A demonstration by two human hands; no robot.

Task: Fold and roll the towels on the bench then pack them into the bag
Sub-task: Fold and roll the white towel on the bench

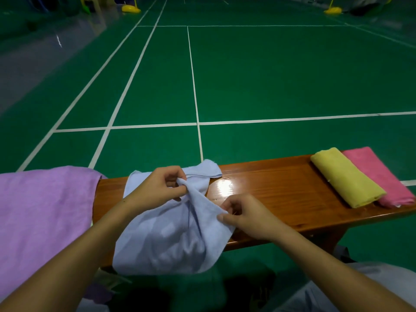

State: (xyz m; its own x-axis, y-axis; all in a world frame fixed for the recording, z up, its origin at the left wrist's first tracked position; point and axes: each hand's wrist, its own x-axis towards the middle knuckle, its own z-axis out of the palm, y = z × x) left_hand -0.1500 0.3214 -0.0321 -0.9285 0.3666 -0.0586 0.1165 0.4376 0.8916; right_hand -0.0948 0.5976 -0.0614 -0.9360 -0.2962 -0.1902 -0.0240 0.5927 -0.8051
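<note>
Pinching the blue towel (171, 235), both hands are clamped on it: left hand (157, 188), right hand (243, 216). Yellow roll (344, 179) and pink roll (380, 176) lie touching on the table (270, 190) at 2 o'clock.

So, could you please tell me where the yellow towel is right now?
In the head view, the yellow towel lies rolled at the right end of the bench, touching the pink towel on its right.

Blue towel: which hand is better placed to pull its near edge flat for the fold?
Probably the right hand: it already pinches the blue towel at the near edge, while the left hand grips a bunched middle fold.
</note>
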